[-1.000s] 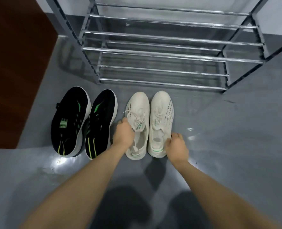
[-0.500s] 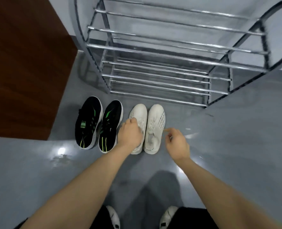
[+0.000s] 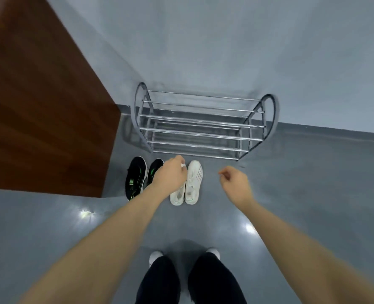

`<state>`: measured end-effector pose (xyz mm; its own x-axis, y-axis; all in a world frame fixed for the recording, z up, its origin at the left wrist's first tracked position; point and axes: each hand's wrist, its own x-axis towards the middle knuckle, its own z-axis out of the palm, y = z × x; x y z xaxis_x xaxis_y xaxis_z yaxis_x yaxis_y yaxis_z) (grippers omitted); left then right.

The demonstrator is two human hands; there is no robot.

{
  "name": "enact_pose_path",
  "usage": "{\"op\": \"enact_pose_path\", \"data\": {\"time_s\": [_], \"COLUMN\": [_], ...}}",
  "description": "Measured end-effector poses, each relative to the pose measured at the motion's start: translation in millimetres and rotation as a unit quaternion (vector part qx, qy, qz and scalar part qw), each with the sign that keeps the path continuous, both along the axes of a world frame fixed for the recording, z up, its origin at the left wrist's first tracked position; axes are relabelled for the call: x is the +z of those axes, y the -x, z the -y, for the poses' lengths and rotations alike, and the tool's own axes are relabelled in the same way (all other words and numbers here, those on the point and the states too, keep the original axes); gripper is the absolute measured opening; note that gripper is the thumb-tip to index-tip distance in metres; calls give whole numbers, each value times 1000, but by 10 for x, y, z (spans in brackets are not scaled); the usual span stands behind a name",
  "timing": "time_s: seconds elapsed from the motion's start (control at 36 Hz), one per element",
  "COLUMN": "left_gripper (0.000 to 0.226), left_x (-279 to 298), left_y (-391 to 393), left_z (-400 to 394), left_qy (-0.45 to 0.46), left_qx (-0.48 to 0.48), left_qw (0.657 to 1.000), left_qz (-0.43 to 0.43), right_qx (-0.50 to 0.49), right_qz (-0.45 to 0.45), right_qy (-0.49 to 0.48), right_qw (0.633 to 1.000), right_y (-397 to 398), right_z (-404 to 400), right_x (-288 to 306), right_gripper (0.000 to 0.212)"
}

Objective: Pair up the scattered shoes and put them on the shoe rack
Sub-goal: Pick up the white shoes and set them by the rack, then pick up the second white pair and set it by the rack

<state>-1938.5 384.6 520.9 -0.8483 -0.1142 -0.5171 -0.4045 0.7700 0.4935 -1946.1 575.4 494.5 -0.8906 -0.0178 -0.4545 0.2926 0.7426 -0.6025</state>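
Observation:
Two pairs of shoes stand side by side on the grey floor in front of the chrome shoe rack (image 3: pixel 200 128), whose bars hold nothing. The black pair with green marks (image 3: pixel 136 179) is on the left and the white pair (image 3: pixel 194 183) on the right. My left hand (image 3: pixel 170 174) hovers over the toe of the left white shoe (image 3: pixel 177 196), fingers loosely curled, and hides part of that shoe and of the right black shoe. To the right of the white pair is my right hand (image 3: pixel 234 183), loosely curled and holding nothing.
A brown wooden panel (image 3: pixel 39 110) fills the left side, its corner close to the black shoes. A grey wall rises behind the rack. My own feet (image 3: pixel 156 256) in light shoes stand on the floor below the pairs.
The view has risen and pulled back from the shoes. Both hands have lifted off the white shoes, which stay on the floor. My legs and feet have come into view.

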Motion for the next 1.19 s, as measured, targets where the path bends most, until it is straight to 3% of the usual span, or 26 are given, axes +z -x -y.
{"op": "enact_pose_path", "data": {"time_s": [0.17,0.39,0.72,0.97,1.0,1.03,1.17,1.19], "left_gripper": [29,28,32,26,26,27,28,28], "left_x": [738,1282,1706,1842,1860,1873,1948,1954], "left_y": [-19,-69,-672,-1708,-2079,-2097,-3046,-3580], "left_z": [-29,-151,-606,-1370,-1582,-1595,-1899,-1981], "left_qy": [-15,-33,-52,-58,-61,-58,-74,-78], "left_qx": [-44,-124,-358,-534,-587,-592,-684,-725], "left_qw": [999,991,932,843,807,803,725,685], "left_qz": [7,-26,-16,-20,-23,-30,-22,-12], "right_qx": [-41,-114,-353,-530,-582,-584,-687,-733], "right_qz": [-15,-36,-57,-46,-48,-48,-52,-54], "right_qy": [8,33,45,41,36,39,38,29], "right_qw": [999,992,933,846,811,809,724,678], "right_y": [-44,-306,-1823,-3453,-3927,-3972,-5065,-5613], "right_z": [-146,-303,-341,-387,-375,-355,-209,-76], "right_x": [716,1264,1769,1907,1954,1946,1937,1941], "right_gripper": [16,13,14,15,17,18,17,16]}}
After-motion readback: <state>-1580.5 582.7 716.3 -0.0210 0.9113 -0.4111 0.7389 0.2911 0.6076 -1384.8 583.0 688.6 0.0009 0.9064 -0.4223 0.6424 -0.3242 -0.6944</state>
